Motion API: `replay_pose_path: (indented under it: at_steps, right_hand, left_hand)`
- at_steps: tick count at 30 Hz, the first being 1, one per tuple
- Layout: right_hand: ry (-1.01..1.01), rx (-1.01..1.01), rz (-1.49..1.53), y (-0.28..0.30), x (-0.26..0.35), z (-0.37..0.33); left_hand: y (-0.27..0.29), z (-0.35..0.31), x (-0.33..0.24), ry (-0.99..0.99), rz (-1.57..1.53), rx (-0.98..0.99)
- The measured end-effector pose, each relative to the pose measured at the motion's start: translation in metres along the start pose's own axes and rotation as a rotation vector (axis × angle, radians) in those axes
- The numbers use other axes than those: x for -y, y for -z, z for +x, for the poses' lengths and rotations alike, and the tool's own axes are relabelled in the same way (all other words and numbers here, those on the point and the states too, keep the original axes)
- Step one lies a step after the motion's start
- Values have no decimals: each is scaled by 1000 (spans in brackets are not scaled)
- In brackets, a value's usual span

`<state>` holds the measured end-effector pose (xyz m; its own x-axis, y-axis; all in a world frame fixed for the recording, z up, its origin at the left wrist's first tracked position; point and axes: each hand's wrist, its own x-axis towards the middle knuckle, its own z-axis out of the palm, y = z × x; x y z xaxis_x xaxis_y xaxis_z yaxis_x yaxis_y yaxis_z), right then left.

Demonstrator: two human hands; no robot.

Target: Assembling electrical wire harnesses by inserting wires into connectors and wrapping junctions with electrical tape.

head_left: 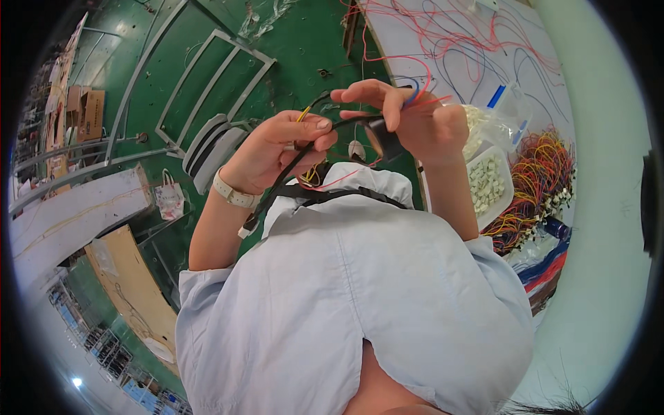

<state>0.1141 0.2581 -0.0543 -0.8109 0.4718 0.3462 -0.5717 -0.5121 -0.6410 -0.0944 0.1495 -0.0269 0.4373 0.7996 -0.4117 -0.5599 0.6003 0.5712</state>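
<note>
My left hand [277, 142] pinches a wire harness [278, 181] wrapped in black tape, between thumb and fingers. One end of the harness hangs past my left wrist to a small white connector [246, 227]. Yellow strands show near my left fingers. To the right, my right hand [432, 131] is curled about a roll of black tape [389, 140], with some fingers stretched toward the left. A black strip runs between the roll and the harness at my left fingertips. Red wire ends [430, 102] and a blue loop show by my right fingers, partly hidden.
On the white table [408, 52] at right lie loose red and blue wires. Nearer are a white tray [508, 197] of pale connectors, a clear plastic box [508, 124] and a heap of coloured wires [536, 187]. A metal frame [200, 90] and grey seat [211, 152] stand left.
</note>
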Motion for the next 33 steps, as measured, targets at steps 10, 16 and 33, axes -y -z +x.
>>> replay_pose_path:
  at_steps: [10, 16, 33]
  right_hand:
    - [-390, -420, -692, -21, -6, -8]
    - [-512, -280, -961, -42, -2, -36]
    - [-37, -723, -2386, 239, 12, -68]
  left_hand:
    - [1, 13, 15, 6, 327, -134]
    - [-2, 4, 28, 128, 509, -109]
    - [4, -39, 20, -52, 541, -355]
